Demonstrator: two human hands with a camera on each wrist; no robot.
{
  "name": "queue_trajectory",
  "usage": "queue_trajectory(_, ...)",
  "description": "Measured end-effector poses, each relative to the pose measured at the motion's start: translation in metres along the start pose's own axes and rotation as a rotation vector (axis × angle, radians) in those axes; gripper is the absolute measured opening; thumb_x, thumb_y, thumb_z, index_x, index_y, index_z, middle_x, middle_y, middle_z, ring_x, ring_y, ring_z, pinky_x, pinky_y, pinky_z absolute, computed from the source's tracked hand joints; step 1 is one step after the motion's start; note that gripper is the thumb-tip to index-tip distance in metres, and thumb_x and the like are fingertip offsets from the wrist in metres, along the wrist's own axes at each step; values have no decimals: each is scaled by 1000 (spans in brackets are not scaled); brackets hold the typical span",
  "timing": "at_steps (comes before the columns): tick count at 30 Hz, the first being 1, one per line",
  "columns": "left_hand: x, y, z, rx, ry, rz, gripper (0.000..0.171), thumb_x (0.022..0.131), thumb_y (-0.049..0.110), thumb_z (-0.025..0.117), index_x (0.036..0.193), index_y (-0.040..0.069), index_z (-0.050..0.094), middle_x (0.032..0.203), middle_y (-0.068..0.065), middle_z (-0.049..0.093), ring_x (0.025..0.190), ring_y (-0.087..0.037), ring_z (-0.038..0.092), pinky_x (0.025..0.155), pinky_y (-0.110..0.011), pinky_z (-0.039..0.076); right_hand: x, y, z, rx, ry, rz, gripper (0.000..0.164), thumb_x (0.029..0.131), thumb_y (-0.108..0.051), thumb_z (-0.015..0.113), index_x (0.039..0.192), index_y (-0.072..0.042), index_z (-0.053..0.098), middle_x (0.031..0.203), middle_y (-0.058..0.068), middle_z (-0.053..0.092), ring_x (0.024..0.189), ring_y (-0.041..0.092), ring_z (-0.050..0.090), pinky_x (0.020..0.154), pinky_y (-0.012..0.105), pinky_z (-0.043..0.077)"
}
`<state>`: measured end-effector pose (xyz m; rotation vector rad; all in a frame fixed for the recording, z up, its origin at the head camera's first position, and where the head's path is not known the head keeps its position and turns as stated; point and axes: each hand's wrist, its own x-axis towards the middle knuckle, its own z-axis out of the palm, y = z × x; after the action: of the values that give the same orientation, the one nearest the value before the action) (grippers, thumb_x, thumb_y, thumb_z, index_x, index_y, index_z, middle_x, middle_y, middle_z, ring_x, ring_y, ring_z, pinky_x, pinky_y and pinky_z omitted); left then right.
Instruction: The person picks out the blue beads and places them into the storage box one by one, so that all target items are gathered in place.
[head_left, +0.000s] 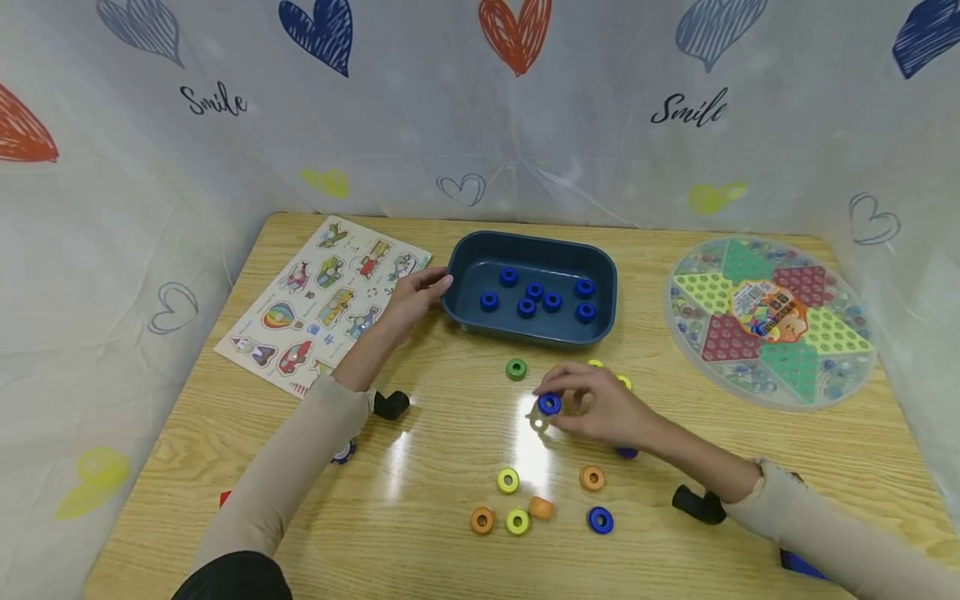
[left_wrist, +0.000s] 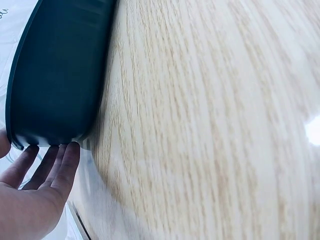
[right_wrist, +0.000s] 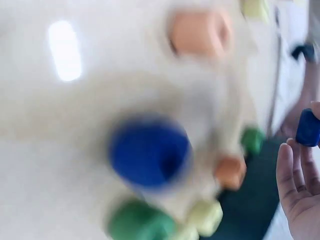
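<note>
My right hand (head_left: 603,408) pinches a chunky blue ring bead (head_left: 557,402) between thumb and fingers, above the table in front of the tray. The same bead (right_wrist: 307,129) shows at the right edge of the right wrist view. My left hand (head_left: 411,302) touches the left end of a dark blue-green tray (head_left: 532,333). In the left wrist view, its nearly straight fingers rest against the tray's outer wall, with the thumb by the rim. Several blue beads (head_left: 527,313) lie inside the tray. Yellow beads (head_left: 624,381) are partly hidden behind my right hand.
A green bead (head_left: 508,369) lies in front of the tray. Nearer are yellow (head_left: 500,481), orange (head_left: 542,508) and blue beads (head_left: 590,520). A picture puzzle board (head_left: 315,275) lies left; a round Chinese checkers board (head_left: 795,367) lies right. A curtain (head_left: 570,167) hangs behind.
</note>
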<state>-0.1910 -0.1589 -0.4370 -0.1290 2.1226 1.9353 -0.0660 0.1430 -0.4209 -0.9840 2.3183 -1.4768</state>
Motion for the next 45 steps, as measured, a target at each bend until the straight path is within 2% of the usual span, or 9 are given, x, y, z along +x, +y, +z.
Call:
queue_trajectory(7, 0, -1, 0, 4, 6, -8, 42, 94, 22, 57, 131, 3, 51, 126, -15, 52, 108, -26, 54, 91, -36, 45, 30, -1, -46, -89, 127, 46, 32, 75, -1, 76, 106, -4, 67, 105, 5, 60, 83, 18, 55, 62, 29, 51)
queue_trajectory(13, 1, -1, -1, -18, -3, -13, 43, 93, 23, 57, 131, 3, 51, 128, -17, 51, 111, -30, 52, 93, -39, 44, 47, -11, -64, -105, 164, 35, 31, 76, 4, 72, 106, 4, 64, 105, 18, 58, 88, 30, 53, 60, 29, 51)
queue_trajectory(17, 1, -1, 0, -14, -9, -17, 44, 93, 23, 57, 132, 4, 50, 129, -17, 50, 112, -31, 52, 93, -40, 43, 55, 6, -71, -102, 163, 65, 31, 79, 1, 72, 108, 5, 64, 104, 17, 58, 88, 30, 53, 60, 27, 49)
queue_trajectory(22, 1, -1, 2, -11, -11, -2, 43, 94, 22, 57, 131, 3, 51, 127, -16, 52, 110, -30, 53, 91, -39, 45, 62, 27, -75, -116, 176, 108, 32, 80, -9, 73, 111, -4, 65, 106, 8, 59, 89, 23, 53, 63, 31, 49)
queue_trajectory(26, 0, -1, 2, -15, -15, 4, 42, 94, 22, 57, 131, 3, 51, 126, -15, 53, 108, -30, 54, 90, -40, 45, 63, 29, -76, -87, 181, 128, 34, 80, -12, 74, 112, -8, 65, 108, 7, 59, 92, 24, 54, 64, 32, 50)
queue_trajectory(33, 0, -1, 1, 2, 1, -10, 43, 93, 24, 57, 130, 3, 52, 125, -14, 53, 107, -28, 55, 89, -37, 46, 60, 28, -76, -80, 176, 140, 36, 81, -9, 73, 115, -8, 63, 111, 12, 58, 97, 30, 55, 67, 30, 51)
queue_trajectory(37, 0, 0, 0, 13, 7, -21, 44, 93, 25, 58, 131, 3, 52, 126, -13, 53, 107, -27, 55, 89, -35, 46, 56, 6, -76, -90, 176, 124, 35, 80, -2, 71, 114, -2, 62, 109, 14, 59, 95, 30, 55, 68, 29, 51)
queue_trajectory(40, 0, 0, 0, 10, 7, -24, 44, 93, 25, 58, 131, 3, 51, 126, -13, 53, 107, -28, 55, 89, -36, 46, 50, -8, -75, -76, 168, 115, 34, 80, 2, 70, 113, 1, 62, 107, 13, 59, 92, 28, 55, 67, 30, 51)
queue_trajectory(45, -1, 1, -1, 1, 10, -19, 43, 93, 24, 58, 130, 3, 52, 126, -14, 53, 107, -28, 55, 88, -36, 47, 23, 5, -70, -29, 95, 109, 35, 80, -6, 73, 113, -6, 64, 106, 7, 62, 88, 24, 57, 69, 30, 52)
